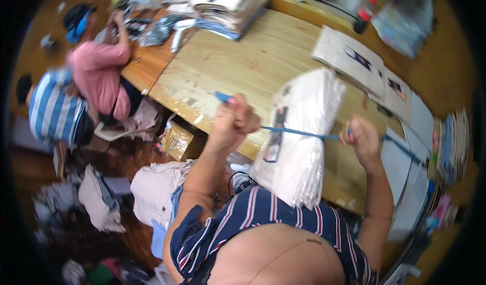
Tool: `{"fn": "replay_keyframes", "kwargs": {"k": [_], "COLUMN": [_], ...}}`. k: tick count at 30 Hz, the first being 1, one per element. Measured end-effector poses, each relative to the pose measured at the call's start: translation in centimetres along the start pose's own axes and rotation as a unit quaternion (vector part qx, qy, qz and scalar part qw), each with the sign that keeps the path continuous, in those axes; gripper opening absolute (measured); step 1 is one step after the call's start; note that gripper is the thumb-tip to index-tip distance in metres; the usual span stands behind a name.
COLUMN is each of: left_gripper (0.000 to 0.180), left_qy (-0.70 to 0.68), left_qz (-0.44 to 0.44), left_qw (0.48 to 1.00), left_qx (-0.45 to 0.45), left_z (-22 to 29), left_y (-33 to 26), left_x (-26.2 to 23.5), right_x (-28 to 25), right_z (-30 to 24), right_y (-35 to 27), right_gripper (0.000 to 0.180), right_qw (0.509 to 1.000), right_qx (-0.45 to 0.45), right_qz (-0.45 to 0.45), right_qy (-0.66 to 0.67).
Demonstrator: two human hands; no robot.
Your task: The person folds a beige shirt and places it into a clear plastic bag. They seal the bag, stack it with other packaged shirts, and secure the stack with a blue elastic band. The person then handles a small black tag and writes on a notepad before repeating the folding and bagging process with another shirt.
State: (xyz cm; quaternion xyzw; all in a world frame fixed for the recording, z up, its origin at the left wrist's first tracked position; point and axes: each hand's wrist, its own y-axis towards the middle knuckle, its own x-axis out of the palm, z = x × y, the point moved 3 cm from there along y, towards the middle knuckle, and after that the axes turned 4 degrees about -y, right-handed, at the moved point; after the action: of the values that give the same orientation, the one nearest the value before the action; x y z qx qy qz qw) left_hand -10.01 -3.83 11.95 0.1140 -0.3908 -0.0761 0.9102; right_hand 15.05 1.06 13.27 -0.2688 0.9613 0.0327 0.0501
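Left hand (233,120) fisted on one end of the blue strap (296,132), right hand (360,138) fisted on the other end. Hands well apart, pulling outward to either side of the bundle (298,138). Strap taut between them, cinching the middle of the stack so it pinches into a waist.

Bundle: stack of flat white garments in clear bags, lying on the near edge of the wooden table (243,62), lower end overhanging toward the striped shirt (263,214). Dark label strip visible on its left face.

Progress, judged from this frame: stack gathered, strap wrapped round once and being drawn tight. No finished knot visible; cannot tell whether a first half-knot sits under the strap crossing. Left to do, probably: knot and trim or tuck the tails. Free tail of strap runs off past the right hand toward the table's right edge.

Further out: flat printed packs (354,62) laid on the table beyond the bundle, more piled goods (228,2) at the far end. On the left, two seated people, one in a pink top (98,72), one in blue stripes (53,110), at a lower table. Loose cloth on the floor (101,199).
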Motion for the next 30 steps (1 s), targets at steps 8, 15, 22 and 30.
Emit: {"fn": "replay_keyframes", "kwargs": {"k": [8, 15, 22, 30], "left_gripper": [0.018, 0.017, 0.015, 0.013], "left_qy": [0.343, 0.645, 0.577, 0.262], "left_qz": [-0.21, 0.321, 0.167, 0.118], "left_qw": [0.909, 0.505, 0.796, 0.948], "left_qx": [0.111, 0.475, 0.079, 0.137], "left_z": [4.5, 6.4, 1.8, 0.0], "left_y": [3.6, 0.9, -3.7, -1.7], "left_x": [5.8, -0.7, 0.4, -1.6], "right_x": [7.7, 11.1, 13.7, 14.1], "right_z": [-4.0, -4.6, -4.9, -5.0], "right_y": [3.7, 5.9, 6.8, 7.0], "right_gripper": [0.025, 0.028, 0.025, 0.022], "right_qw": [0.784, 0.767, 0.749, 0.74], "right_qx": [-0.181, -0.208, -0.233, -0.236], "right_qz": [-0.157, -0.129, -0.177, -0.187], "right_qy": [-0.572, -0.593, -0.595, -0.601]}}
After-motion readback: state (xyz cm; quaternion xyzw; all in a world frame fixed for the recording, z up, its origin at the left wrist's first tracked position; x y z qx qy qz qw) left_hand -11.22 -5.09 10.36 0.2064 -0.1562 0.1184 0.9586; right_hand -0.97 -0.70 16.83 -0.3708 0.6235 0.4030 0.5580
